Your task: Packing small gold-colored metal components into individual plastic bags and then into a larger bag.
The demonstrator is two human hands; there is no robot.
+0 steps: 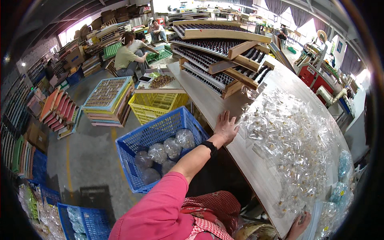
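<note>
My left hand (227,129) lies on the light tabletop (245,162) near its left edge, fingers spread, with nothing in it. A dark band (210,148) is round that wrist. Just right of it spreads a wide heap of small clear plastic packets (290,138), with tiny brownish bits showing inside. At the near end of the table my right hand (300,225) rests by the edge, below the heap; its fingers look extended and no held thing shows. Beside it on the right are filled clear bags (329,216).
Left of the table stands a blue crate (127,160) holding several round, filled clear bags (158,153). A yellow crate (140,110) is behind it. Stacked wooden-framed trays of dark pieces (224,52) sit at the table's far end. People (130,56) sit beyond, near stacked trays (106,94).
</note>
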